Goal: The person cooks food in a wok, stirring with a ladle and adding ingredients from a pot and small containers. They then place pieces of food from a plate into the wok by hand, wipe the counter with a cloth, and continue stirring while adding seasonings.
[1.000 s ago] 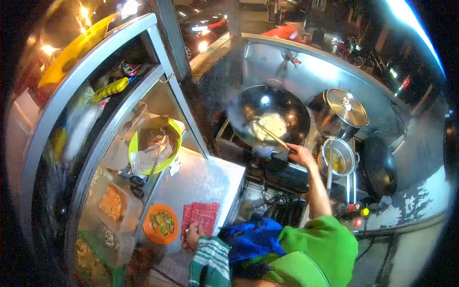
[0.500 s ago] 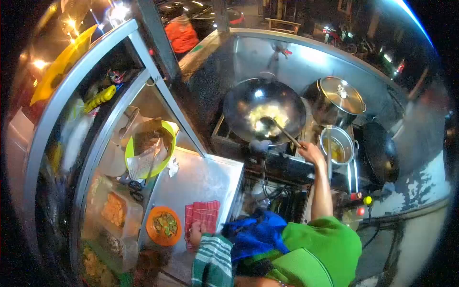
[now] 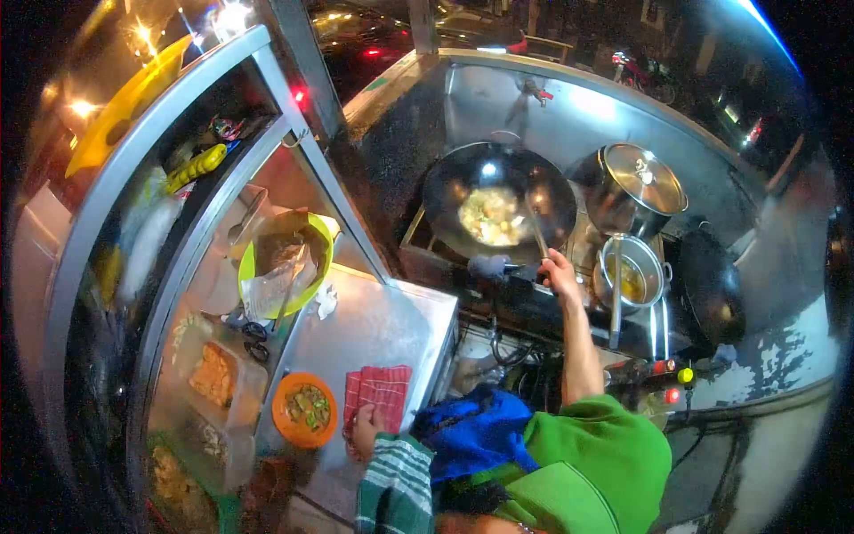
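My right hand (image 3: 559, 272) is closed round the handle of a wok spatula (image 3: 539, 227). The spatula's head leans on the right inner side of a large black wok (image 3: 445, 200). Yellowish, chopped food (image 3: 492, 218) is heaped in the middle of the wok, left of the spatula. On the steel counter, my left hand (image 3: 363, 431) is closed at the lower edge of a folded red checked cloth (image 3: 378, 392). Just left of the cloth stands an orange plate (image 3: 281, 427) with sliced green and brown pieces on it.
Right of the wok are a lidded steel pot (image 3: 642, 182) and a smaller pot (image 3: 656, 289) with a ladle in it. Another black wok (image 3: 712, 303) leans at the far right. A lime-green basin (image 3: 326, 267), scissors (image 3: 255, 341) and food tubs (image 3: 238, 405) sit behind the glass frame.
The spatula has swung right, from the middle of the food to the wok's right side, its handle now steeper. The food sits more gathered. My left hand stays at the cloth.
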